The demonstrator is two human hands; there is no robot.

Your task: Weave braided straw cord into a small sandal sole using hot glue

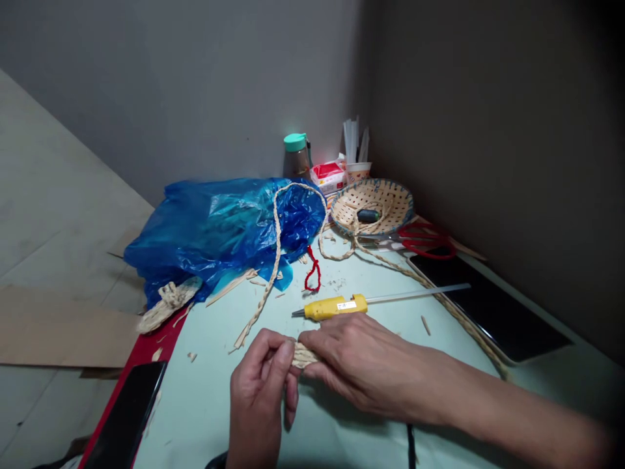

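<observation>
Between my two hands is a small piece of pale braided straw (305,355), mostly covered by fingers. My left hand (266,378) pinches its left end between thumb and fingers. From the right, my right hand (349,352) grips the other end, fingers closed over it. Just beyond my right hand lies a yellow glue gun (336,307) with a clear glue stick (420,293) sticking out to the right. A long straw braid (277,247) loops over the table, one loose end lying near my left hand.
A blue plastic bag (219,228) covers the back left. Behind stand a green-lidded jar (295,153) and a woven basket (374,192) with a thread spool (368,215). Red-handled scissors (427,240), a black tablet (488,306), a phone (127,410) and a red cord loop (313,270) lie around.
</observation>
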